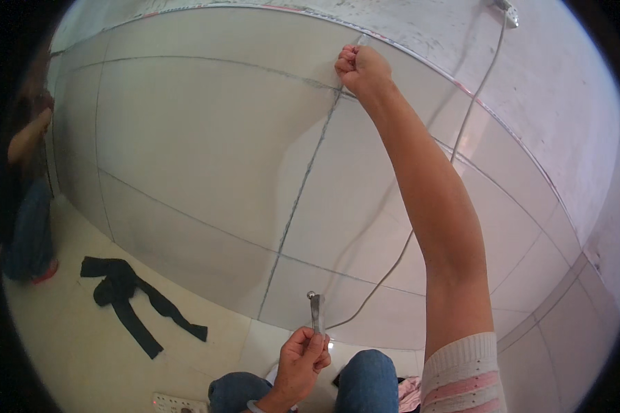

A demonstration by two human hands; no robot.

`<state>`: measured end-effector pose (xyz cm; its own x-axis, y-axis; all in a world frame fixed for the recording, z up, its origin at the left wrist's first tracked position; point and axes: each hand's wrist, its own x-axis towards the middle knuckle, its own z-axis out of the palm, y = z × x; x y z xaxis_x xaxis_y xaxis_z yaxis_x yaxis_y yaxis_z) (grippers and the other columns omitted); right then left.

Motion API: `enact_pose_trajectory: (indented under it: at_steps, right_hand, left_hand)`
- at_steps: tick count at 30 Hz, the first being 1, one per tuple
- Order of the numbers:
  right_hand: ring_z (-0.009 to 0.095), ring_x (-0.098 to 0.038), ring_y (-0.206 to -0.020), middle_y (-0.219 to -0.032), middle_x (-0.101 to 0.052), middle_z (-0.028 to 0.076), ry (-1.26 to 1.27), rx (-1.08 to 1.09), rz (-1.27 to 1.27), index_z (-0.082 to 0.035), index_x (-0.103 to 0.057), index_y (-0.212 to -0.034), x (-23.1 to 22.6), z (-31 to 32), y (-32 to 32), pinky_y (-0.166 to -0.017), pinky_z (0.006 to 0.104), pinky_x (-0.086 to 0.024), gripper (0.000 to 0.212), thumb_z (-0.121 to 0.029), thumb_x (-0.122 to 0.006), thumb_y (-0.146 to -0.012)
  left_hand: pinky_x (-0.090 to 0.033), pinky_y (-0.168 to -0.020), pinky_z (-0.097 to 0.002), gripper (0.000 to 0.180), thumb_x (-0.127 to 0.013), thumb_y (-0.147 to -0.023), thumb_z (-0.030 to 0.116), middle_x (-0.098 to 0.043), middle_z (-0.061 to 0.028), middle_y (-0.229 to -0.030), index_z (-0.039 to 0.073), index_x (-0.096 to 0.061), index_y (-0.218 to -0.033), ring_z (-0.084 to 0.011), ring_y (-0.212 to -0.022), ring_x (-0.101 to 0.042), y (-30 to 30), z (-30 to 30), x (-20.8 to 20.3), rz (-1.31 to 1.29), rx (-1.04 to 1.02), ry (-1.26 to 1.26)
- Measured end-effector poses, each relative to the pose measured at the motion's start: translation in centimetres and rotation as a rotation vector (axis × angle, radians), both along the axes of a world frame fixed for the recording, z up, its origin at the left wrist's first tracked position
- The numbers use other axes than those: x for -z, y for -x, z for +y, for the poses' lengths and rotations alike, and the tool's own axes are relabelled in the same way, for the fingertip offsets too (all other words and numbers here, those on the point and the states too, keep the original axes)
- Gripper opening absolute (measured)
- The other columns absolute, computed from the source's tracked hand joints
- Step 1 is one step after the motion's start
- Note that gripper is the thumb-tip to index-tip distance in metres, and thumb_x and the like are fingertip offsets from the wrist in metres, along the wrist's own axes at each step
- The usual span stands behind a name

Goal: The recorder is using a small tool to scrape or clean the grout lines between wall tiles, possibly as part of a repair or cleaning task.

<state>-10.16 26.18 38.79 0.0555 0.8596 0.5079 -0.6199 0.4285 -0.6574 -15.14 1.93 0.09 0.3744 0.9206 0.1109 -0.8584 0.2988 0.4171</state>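
My right hand (366, 67) is raised high against the tiled wall (200, 124), its fingers curled closed at a dark vertical joint near the top row of tiles. Whatever lies inside those fingers is hidden. Low in front of my knees, my left hand (300, 363) pinches a slim metal tool with a steel ball at its tip (316, 311). The tool points upward, its ball end free of the fingers. Dark grey lines (303, 182) run in the joints between the pale tiles.
A grey cable (486, 82) hangs from a white socket (508, 12) across the wall, passing behind my right arm. Dark cloth strips (120, 289) lie on the floor at left. A white power strip (176, 404) is near my knee. Another person (31, 227) is at far left.
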Motion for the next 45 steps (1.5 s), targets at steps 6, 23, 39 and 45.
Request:
enact_pose_trajectory:
  at_steps: [6, 23, 39, 45]
  right_hand:
    - [0.011, -0.034, -0.045, -0.063, -0.041, 0.006, -0.007, 0.063, -0.042, 0.003, -0.041, -0.076, 1.1, -0.1, 0.3, -0.039, 0.0223, -0.023, 0.010, 0.009, -0.033, -0.079]
    - [0.010, -0.034, -0.049, -0.071, -0.042, 0.007, 0.093, 0.072, -0.097, 0.001, -0.038, -0.086, 4.2, -0.9, 0.4, -0.041, 0.0229, -0.023, 0.013, 0.006, -0.027, -0.085]
    - [0.010, -0.036, -0.046, -0.066, -0.043, 0.008, 0.132, 0.059, 0.022, 0.004, -0.043, -0.077, 8.2, -2.3, 0.8, -0.038, 0.0227, -0.022, 0.008, 0.009, -0.037, -0.079]
    - [0.011, -0.036, -0.047, -0.067, -0.043, 0.009, 0.106, 0.047, -0.005, 0.004, -0.042, -0.078, 7.7, -2.9, 1.1, -0.038, 0.0239, -0.022, 0.008, 0.009, -0.035, -0.078]
  left_hand:
    - [-0.030, -0.051, -0.0226, 0.010, -0.049, -0.093, 0.010, -0.050, -0.0061, -0.079, 0.004, -0.047, -0.086, -0.0078, -0.055, -0.033, 0.2, 0.0, -0.1, -0.013, -0.006, -0.029]
    - [-0.029, -0.051, -0.0223, 0.009, -0.048, -0.093, 0.009, -0.050, -0.0057, -0.080, 0.004, -0.045, -0.085, -0.0073, -0.055, -0.032, 0.0, -0.6, -1.0, 0.037, 0.001, -0.006]
    - [-0.030, -0.051, -0.0224, 0.009, -0.049, -0.093, 0.010, -0.049, -0.0050, -0.079, 0.004, -0.046, -0.086, -0.0074, -0.055, -0.031, 0.3, -2.1, -0.6, 0.042, -0.024, -0.019]
    - [-0.035, -0.053, -0.0215, 0.008, -0.052, -0.092, 0.011, -0.050, -0.0107, -0.087, 0.005, -0.047, -0.089, -0.0088, -0.059, -0.037, 0.5, -1.8, 0.4, 0.004, -0.015, -0.018]
